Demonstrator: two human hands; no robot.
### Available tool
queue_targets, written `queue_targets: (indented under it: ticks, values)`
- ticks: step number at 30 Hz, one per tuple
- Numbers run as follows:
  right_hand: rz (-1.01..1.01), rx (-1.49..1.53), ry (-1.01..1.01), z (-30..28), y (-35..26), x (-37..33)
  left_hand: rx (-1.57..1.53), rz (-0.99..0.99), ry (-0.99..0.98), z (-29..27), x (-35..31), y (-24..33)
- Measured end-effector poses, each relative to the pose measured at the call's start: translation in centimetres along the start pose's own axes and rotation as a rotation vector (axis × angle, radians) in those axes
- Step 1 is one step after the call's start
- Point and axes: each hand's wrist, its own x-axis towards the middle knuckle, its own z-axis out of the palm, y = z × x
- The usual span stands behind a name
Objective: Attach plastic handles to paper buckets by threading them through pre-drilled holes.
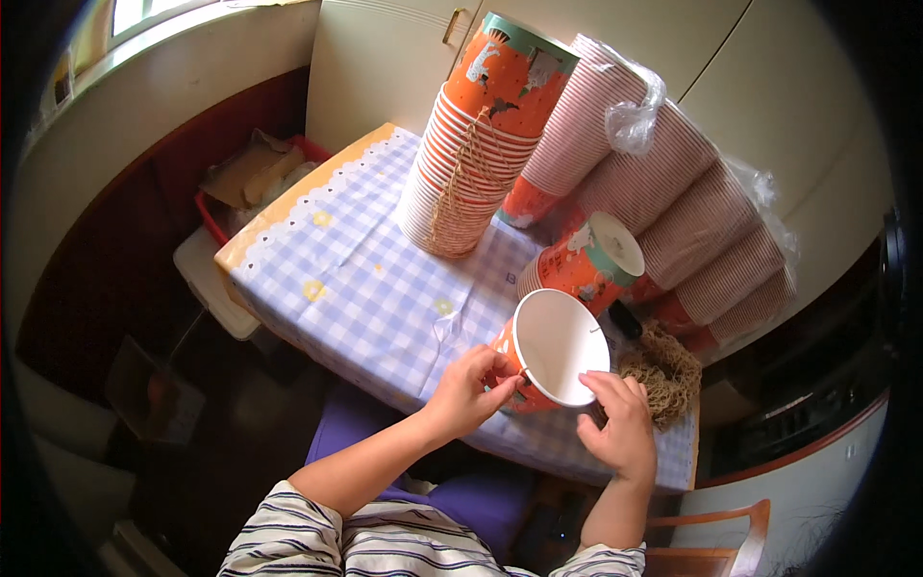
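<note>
From my remote seat I see the white-lined paper bucket (558,346) near the front edge of the counter (286,213), its mouth tipped up toward my view; I cannot tell whether its base rests on the checked cloth (365,298) or hangs just above it; the left hand (473,392) is at its left side, thumb and forefinger drawn to a narrow pinch beside the rim; a small dark detail shows there, and I cannot tell whether the fingers grip that or the rim itself; the right hand (620,418) is loosely spread, fingertips touching the right side of the rim, thumb standing apart from them; just behind the bucket I have a short stack of orange buckets (588,269), tilted, with a dark object (625,320) beside it; a tangle of brown twine (663,375) lies to the right, near the right hand; farther back stands a tall stack of buckets (514,82), orange and green at the top, with loose strands (466,183) hanging down its side; to the right of it I make out several plastic-wrapped stacks (663,173), leaning close together.
</note>
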Motion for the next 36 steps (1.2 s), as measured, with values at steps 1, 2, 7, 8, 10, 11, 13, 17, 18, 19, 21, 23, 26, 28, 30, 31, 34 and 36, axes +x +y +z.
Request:
queue_targets:
  ticks: [1, 2, 7, 8, 10, 11, 13, 17, 18, 19, 21, 23, 26, 28, 30, 31, 34, 36]
  values:
    - [-0.004, 0.02, 0.037, 0.2, -1.1, 0.3, -0.018, 0.007, -0.001, 0.2, 0.0, -0.1]
    - [-0.022, 0.03, 0.089, 0.7, -2.0, 0.5, -0.035, 0.015, -0.003, 0.3, 0.0, -0.1]
    - [-0.103, 0.057, 0.257, 4.2, -4.1, 2.4, -0.24, -0.127, 0.014, 1.5, -0.8, -0.3]
    - [-0.09, 0.079, 0.247, 4.6, -4.6, 2.6, -0.422, -0.218, 0.047, 1.5, -1.0, -0.4]
    - [-0.063, 0.1, 0.223, 5.5, -4.4, 2.4, -0.359, -0.177, 0.077, 1.4, -1.1, -0.1]
    - [-0.033, 0.129, 0.204, 5.8, -4.1, 2.3, -0.285, -0.138, 0.104, 1.5, -1.1, 0.0]
    - [-0.029, 0.165, 0.211, 6.1, -3.8, 2.3, -0.197, -0.072, 0.121, 1.8, -0.8, -0.3]
    - [-0.01, 0.22, 0.195, 5.9, -3.5, 2.2, -0.058, 0.061, 0.125, 2.1, -0.5, -0.6]
    - [-0.009, 0.219, 0.194, 5.9, -3.5, 2.2, -0.059, 0.06, 0.125, 2.1, -0.5, -0.7]
    - [-0.014, 0.227, 0.205, 5.9, -3.4, 2.2, -0.076, 0.018, 0.116, 2.0, -0.5, -0.9]
    - [-0.017, 0.236, 0.216, 5.8, -3.2, 2.1, -0.093, -0.026, 0.106, 1.9, -0.6, -1.0]
    - [0.002, 0.264, 0.215, 5.5, -3.2, 1.9, -0.326, -0.162, 0.068, 2.1, -0.9, -1.0]
    - [0.0, 0.243, 0.206, 5.3, -2.9, 1.7, -0.744, -0.256, 0.011, 2.5, -0.9, -1.4]
    - [0.003, 0.247, 0.202, 5.3, -2.9, 1.6, -0.854, -0.357, -0.033, 1.9, -0.8, -1.1]
    - [0.007, 0.25, 0.197, 5.3, -2.7, 1.6, -0.963, -0.458, -0.08, 1.9, -0.7, -1.1]
    - [0.005, 0.247, 0.207, 5.4, -2.7, 1.5, -0.984, -0.473, -0.082, 2.0, -0.9, -1.4]
    - [0.001, 0.232, 0.22, 5.5, -2.8, 1.3, -0.961, -0.458, -0.097, 2.1, -1.1, -1.3]
    - [-0.001, 0.219, 0.222, 5.5, -2.8, 1.3, -0.918, -0.429, -0.109, 2.1, -1.1, -1.5]
